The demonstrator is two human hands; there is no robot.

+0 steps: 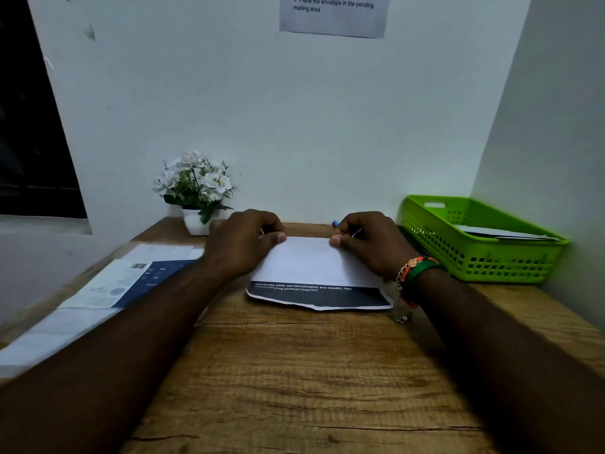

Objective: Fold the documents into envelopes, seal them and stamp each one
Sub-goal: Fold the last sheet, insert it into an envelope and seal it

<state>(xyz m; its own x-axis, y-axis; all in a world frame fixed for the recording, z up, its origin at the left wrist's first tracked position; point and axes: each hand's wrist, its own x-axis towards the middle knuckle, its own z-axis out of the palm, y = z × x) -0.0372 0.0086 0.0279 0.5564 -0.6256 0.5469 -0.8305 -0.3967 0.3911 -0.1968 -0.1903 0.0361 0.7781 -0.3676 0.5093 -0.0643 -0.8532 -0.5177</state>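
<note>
A folded document (314, 273) lies on the wooden table (294, 371) in the middle. Its upper flap is white, and a dark printed strip with white text shows along its near edge. My left hand (244, 244) pinches the far left edge of the white flap between thumb and fingers. My right hand (366, 242) pinches the far right edge the same way. A stack of printed papers (108, 290) lies at the left of the table, partly under my left forearm.
A green plastic basket (484, 257) holding white envelopes or papers stands at the right against the wall. A white pot of white flowers (196, 191) stands at the back left. A small blue object (335, 223) peeks out behind the document. An instruction sheet (334, 14) hangs on the wall.
</note>
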